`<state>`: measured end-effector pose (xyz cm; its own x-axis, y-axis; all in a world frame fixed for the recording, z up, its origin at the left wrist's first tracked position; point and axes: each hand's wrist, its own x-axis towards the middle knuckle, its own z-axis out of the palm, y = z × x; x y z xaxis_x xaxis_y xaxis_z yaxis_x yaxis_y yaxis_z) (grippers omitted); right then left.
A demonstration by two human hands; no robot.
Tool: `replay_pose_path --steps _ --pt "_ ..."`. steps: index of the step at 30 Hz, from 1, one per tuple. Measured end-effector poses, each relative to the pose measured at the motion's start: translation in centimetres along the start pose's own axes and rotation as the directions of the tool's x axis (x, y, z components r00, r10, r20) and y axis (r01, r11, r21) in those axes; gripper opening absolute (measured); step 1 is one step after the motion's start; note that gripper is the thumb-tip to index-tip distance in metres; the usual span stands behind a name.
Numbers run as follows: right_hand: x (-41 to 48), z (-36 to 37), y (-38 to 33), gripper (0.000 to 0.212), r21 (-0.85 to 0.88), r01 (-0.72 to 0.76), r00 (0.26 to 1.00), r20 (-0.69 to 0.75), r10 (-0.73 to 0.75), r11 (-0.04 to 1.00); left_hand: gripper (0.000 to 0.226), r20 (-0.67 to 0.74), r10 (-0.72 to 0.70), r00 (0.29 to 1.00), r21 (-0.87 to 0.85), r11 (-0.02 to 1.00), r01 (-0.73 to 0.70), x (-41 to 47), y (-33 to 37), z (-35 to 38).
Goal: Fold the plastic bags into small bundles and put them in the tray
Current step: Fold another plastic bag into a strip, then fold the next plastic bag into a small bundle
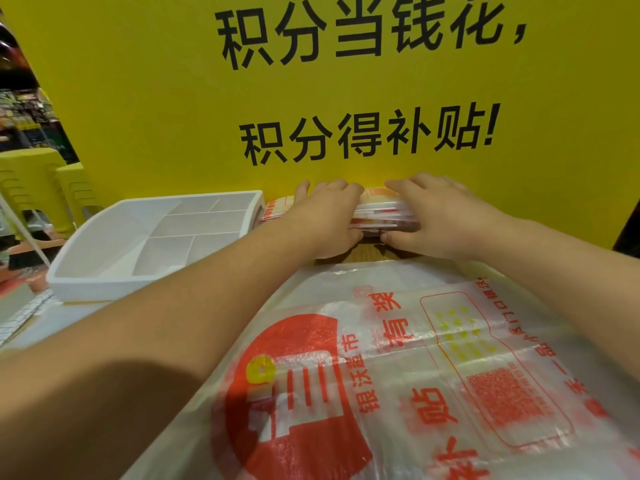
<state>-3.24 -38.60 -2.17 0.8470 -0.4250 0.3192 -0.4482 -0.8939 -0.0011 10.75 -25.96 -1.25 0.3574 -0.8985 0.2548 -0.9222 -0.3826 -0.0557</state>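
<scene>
Stack of folded red-printed plastic bags gripped by left hand and right hand, fingers curled over top; white divided tray left.

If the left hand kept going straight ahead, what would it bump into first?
The left hand grips the folded bag bundle, so it would most likely push that into the yellow sign close behind. How near the sign stands is hard to judge.
</scene>
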Motion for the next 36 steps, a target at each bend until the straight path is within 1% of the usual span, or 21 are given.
replay_pose_path --steps 10,14,18,20,27,29,32,36 --pt "-1.2 -0.9 -1.0 0.090 -0.032 0.017 0.999 -0.035 -0.018 0.999 0.072 -0.015 -0.028 1.000 0.028 0.999 0.028 -1.7 0.1 -1.2" --pt "-2.7 -2.0 -1.9 0.088 -0.043 0.029 0.999 -0.043 -0.031 0.999 0.074 -0.011 -0.027 1.000 0.052 0.998 0.027 -3.6 0.2 -2.5" --pt "-5.5 -3.8 -3.8 0.080 -0.070 0.057 0.998 -0.019 -0.058 0.996 0.069 0.062 -0.045 0.997 0.160 0.987 0.035 -6.9 0.7 -4.6" --pt "-7.2 -4.9 -5.1 0.078 -0.068 0.061 0.998 -0.012 -0.062 0.996 0.068 0.093 -0.062 0.994 0.187 0.981 0.044 -9.1 1.0 -5.8" --pt "-13.7 -9.1 -10.0 0.071 -0.053 0.124 0.992 0.000 -0.124 0.991 0.066 0.109 -0.079 0.991 0.289 0.956 0.045 -17.8 2.4 -10.1" --pt "-15.9 -10.0 -10.9 0.069 -0.043 0.131 0.991 -0.007 -0.131 0.990 0.066 0.103 -0.080 0.991 0.273 0.961 0.049 -20.7 2.6 -10.9" --pt "-19.6 -10.7 -11.9 0.068 0.022 0.125 0.992 -0.001 -0.125 0.992 0.066 0.097 -0.082 0.992 0.170 0.983 0.064 -25.4 3.0 -11.6" --pt "-24.2 -9.7 -12.8 0.078 0.206 0.142 0.981 0.104 -0.166 0.968 0.070 0.171 -0.029 0.985 0.004 1.000 0.029 -31.5 4.1 -10.7"
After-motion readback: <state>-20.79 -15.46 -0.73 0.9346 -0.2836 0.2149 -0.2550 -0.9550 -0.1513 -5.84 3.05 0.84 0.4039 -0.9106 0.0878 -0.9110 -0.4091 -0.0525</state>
